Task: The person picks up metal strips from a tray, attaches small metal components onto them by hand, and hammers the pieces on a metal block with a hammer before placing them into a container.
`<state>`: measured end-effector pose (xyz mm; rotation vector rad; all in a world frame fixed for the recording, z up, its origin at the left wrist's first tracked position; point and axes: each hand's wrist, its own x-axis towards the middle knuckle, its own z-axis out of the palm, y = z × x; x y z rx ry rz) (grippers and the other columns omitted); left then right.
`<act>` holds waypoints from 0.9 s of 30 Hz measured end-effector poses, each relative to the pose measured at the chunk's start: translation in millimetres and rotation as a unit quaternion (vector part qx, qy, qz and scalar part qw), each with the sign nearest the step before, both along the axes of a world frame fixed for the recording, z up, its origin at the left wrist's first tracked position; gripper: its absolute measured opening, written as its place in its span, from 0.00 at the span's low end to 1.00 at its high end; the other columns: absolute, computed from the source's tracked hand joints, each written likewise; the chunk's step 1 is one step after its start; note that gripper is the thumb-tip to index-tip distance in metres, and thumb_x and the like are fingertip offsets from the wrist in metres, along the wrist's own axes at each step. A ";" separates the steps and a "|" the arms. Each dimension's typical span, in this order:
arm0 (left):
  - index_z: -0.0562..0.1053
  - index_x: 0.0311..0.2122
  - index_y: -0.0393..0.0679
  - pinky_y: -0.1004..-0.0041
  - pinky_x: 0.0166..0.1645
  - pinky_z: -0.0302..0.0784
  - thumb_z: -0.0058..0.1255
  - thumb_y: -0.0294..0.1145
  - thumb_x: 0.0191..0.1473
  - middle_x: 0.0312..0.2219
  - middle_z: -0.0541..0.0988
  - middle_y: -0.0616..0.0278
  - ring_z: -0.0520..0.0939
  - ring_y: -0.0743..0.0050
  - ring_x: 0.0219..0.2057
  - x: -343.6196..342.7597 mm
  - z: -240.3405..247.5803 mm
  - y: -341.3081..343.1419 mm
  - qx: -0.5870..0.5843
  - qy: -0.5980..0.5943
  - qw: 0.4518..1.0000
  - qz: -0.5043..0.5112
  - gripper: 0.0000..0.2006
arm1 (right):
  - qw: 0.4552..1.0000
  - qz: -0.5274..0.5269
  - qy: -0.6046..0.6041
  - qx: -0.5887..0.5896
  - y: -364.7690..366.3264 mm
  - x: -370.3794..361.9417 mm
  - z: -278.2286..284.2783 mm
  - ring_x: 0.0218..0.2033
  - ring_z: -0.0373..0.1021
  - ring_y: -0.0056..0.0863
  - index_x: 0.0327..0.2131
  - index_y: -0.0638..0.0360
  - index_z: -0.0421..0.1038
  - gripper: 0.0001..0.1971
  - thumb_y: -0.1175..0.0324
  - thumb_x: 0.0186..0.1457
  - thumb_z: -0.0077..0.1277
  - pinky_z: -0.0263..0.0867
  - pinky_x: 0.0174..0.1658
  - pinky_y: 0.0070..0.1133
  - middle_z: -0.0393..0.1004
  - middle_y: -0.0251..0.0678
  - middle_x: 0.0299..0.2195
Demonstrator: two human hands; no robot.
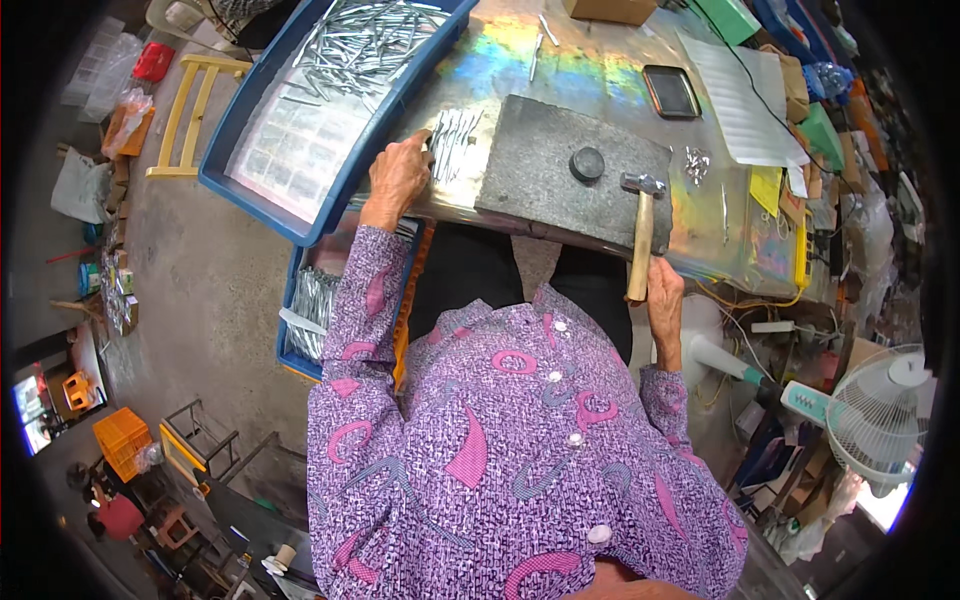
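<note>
The right hand [664,292] is clenched around the pale wooden handle of a hammer [640,228], whose small steel head rests on the near right corner of a thick, dark grey stone slab [545,160]. The slab is rough and speckled, roughly rectangular, and lies on a tabletop [520,55] covered in shiny sheet metal with rainbow-tinted reflections. A small round black disc [587,163] sits on the slab just left of the hammer head.

The left hand [397,178] lies at the slab's left edge with its fingers curled down onto a small bundle of thin, straight metal pins [455,140], touching them; whether it pinches any cannot be told. Behind it a long blue plastic tray [255,185] holds a heap of similar silvery rods [365,40] at its far end. A second blue crate [305,300] of bright metal pieces stands lower, beside the person's left sleeve. A flat dark phone [670,92] lies on the tabletop beyond the slab.
</note>
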<state>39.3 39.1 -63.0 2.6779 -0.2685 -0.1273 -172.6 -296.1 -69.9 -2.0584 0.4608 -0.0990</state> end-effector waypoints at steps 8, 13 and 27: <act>0.75 0.38 0.41 0.78 0.22 0.65 0.49 0.25 0.46 0.15 0.75 0.61 0.73 0.81 0.17 10.0 44.6 12.0 -0.354 0.020 0.933 0.059 0.12 | 0.995 0.023 0.045 0.089 -3.2 0.7 15.9 0.18 0.67 0.16 0.33 0.67 0.68 0.10 0.71 0.57 0.38 0.62 0.18 0.14 0.70 0.33 0.20; 0.74 0.36 0.39 0.82 0.18 0.66 0.47 0.26 0.46 0.16 0.74 0.63 0.72 0.84 0.15 69.8 39.1 53.8 -0.211 -0.069 0.966 0.129 0.10 | 0.992 0.040 0.064 0.100 -8.5 -1.4 24.9 0.19 0.68 0.17 0.35 0.67 0.67 0.10 0.72 0.58 0.36 0.62 0.19 0.13 0.70 0.33 0.20; 0.65 0.15 0.39 0.58 0.26 0.65 0.49 0.34 0.31 0.16 0.72 0.48 0.73 0.49 0.21 144.7 -64.1 91.6 -0.061 -0.147 0.981 0.113 0.10 | 0.971 0.008 0.042 0.234 -22.6 6.3 50.0 0.18 0.68 0.20 0.33 0.68 0.67 0.12 0.68 0.58 0.37 0.61 0.19 0.12 0.70 0.34 0.20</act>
